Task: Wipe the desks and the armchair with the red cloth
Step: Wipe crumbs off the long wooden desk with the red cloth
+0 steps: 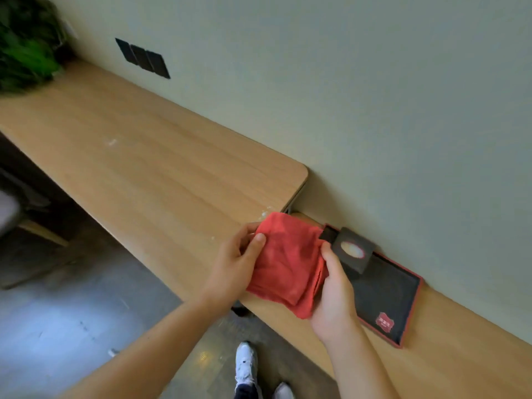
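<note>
A folded red cloth [288, 263] hangs in the air over the front edge of the desks, held from both sides. My left hand [236, 263] grips its left edge with the thumb on top. My right hand [334, 295] holds its right edge from below. The long wooden desk [138, 156] stretches to the upper left along the wall. A second, lower wooden desk [449, 349] runs to the lower right. The armchair is only a blurred pale shape [8, 211] at the far left edge.
A black tray with a red rim [385, 295] lies on the lower desk against the wall, with a small black box [352, 249] at its upper end. A green plant [26, 44] stands at the desk's far left. Dark wall sockets [142, 57] sit above it. My white shoes [244, 367] are on the grey floor.
</note>
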`<state>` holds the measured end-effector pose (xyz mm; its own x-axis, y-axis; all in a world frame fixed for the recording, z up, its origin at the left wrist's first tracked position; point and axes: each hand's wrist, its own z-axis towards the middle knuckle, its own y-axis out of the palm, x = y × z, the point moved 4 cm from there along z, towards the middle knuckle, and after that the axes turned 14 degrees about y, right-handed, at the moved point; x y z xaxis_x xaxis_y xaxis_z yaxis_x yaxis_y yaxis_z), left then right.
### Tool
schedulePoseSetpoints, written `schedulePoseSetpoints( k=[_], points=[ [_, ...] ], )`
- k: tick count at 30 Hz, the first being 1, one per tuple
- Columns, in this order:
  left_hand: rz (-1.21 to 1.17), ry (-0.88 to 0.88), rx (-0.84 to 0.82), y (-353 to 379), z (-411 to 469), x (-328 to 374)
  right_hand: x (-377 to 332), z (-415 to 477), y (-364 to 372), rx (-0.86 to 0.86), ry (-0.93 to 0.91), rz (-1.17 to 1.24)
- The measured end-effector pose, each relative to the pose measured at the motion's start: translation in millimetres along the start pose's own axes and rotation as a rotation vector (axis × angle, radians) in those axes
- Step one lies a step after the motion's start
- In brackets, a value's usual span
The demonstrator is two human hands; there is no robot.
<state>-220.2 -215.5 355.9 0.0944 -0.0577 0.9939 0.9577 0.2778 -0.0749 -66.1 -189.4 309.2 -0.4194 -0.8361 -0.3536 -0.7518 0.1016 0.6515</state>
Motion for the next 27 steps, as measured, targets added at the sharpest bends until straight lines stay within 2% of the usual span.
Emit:
schedulePoseSetpoints(
  k=[3, 6, 11, 19, 27],
  points=[
    [-0.035, -0.028, 0.084, -20, -6, 11, 5, -5, 29, -0.062, 0.009, -0.126],
    [-0.055, 0.030, 0.148, -47, -1, 23, 10, -5, 67, -0.131, -0.032, -0.258],
    [-0.078, 0.066, 0.207, -112, 11, 23, 29, 22, 122, -0.122, -0.060, -0.358],
    [-0.085, 0.005, 0.137, -283, 35, -26, 112, 110, 235, -0.058, 0.016, -0.374],
    [0.102, -0.168, 0.153, -457, 65, -87, 190, 202, 339, 0.061, 0.082, -0.217]
  ],
)
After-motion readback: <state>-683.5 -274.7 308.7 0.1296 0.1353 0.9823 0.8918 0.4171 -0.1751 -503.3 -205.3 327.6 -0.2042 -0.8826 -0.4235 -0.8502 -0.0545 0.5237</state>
